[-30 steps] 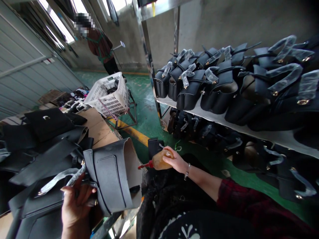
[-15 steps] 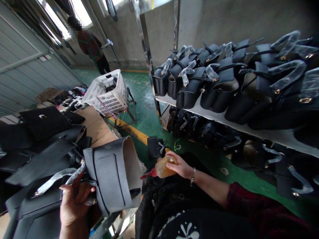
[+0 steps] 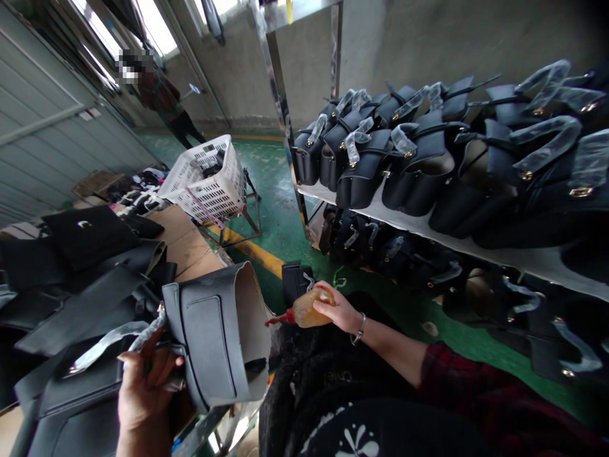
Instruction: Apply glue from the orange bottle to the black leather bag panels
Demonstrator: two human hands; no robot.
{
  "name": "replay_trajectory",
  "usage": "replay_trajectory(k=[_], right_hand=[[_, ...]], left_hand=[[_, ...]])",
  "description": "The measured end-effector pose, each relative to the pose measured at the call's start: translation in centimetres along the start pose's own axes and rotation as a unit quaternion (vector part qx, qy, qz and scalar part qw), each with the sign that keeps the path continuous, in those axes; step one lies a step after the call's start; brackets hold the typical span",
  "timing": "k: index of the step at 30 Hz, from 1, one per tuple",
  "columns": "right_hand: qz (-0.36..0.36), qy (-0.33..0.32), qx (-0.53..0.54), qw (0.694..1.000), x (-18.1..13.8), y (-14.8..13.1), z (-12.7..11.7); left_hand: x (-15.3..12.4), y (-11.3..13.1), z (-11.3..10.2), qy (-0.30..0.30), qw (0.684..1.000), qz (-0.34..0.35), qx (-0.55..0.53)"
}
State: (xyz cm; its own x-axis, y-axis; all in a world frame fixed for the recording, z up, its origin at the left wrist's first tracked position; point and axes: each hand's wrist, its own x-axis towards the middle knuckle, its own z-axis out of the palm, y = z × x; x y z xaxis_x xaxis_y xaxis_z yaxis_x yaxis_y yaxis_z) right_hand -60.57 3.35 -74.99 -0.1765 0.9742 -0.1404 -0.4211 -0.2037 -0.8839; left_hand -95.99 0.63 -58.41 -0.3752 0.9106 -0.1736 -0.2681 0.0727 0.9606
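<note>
My left hand (image 3: pixel 146 384) has its fingers curled at the left side of a black handbag body (image 3: pixel 204 333), close to a plastic-wrapped handle (image 3: pixel 147 333). The bag lies on its side with its open mouth facing right, showing a pale lining. In my right hand (image 3: pixel 340 312) is a squeeze bottle (image 3: pixel 307 308) of amber liquid, my fingers wrapped around it. Its red nozzle points left, just beside the edge of the bag's mouth; I cannot tell whether it touches.
Black bag pieces (image 3: pixel 90 304) are piled on the left over a cardboard-covered table (image 3: pixel 183 238). A white plastic basket (image 3: pixel 209 190) stands on a metal frame beyond. Shelves (image 3: pixel 504 254) of black handbags fill the right. A person (image 3: pixel 164 105) is near the windows.
My right hand has raised the bottle slightly and shifted it left, toward the bag's mouth. My left hand and the bag have barely shifted. The person at the back has moved left and turned.
</note>
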Motion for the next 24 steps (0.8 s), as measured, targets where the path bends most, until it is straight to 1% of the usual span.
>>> replay_trajectory(k=[2, 6, 8, 10, 12, 14, 17, 20, 22, 24], right_hand=[[0.019, -0.005, 0.015, 1.000, -0.5, 0.0, -0.1], [0.053, -0.035, 0.040, 0.997, -2.2, -0.3, -0.1], [0.065, -0.050, 0.056, 0.995, -3.0, -0.4, 0.2], [0.078, -0.065, 0.074, 0.992, -3.4, -0.4, 0.3], [0.078, -0.069, 0.073, 0.992, -3.4, -0.3, 0.2], [0.063, -0.055, 0.042, 0.996, -3.0, -0.3, -0.1], [0.040, 0.001, 0.009, 0.999, -2.2, -0.2, -0.5], [0.040, 0.040, 0.056, 0.997, -1.5, 0.1, -0.4], [0.049, 0.040, 0.085, 0.994, -1.3, 0.4, -0.2], [0.057, 0.035, 0.091, 0.994, -1.2, 0.6, 0.1]], left_hand=[[0.0, -0.1, 0.0, 0.004, 1.000, 0.003, 0.000], [0.2, -0.4, -0.5, -0.012, 1.000, 0.006, -0.004], [0.2, -0.5, -0.7, -0.010, 1.000, -0.002, -0.010], [0.1, -0.5, -0.8, -0.003, 1.000, -0.009, -0.013], [0.1, -0.4, -0.7, -0.009, 1.000, -0.010, -0.017], [0.1, -0.3, -0.5, -0.020, 1.000, -0.006, -0.021], [0.2, -0.2, -0.3, -0.017, 1.000, -0.001, -0.018], [0.3, -0.2, -0.2, -0.003, 1.000, -0.011, -0.016], [0.4, -0.3, -0.4, 0.004, 0.999, -0.024, -0.022], [0.5, -0.3, -0.4, 0.008, 0.999, -0.023, -0.021]])
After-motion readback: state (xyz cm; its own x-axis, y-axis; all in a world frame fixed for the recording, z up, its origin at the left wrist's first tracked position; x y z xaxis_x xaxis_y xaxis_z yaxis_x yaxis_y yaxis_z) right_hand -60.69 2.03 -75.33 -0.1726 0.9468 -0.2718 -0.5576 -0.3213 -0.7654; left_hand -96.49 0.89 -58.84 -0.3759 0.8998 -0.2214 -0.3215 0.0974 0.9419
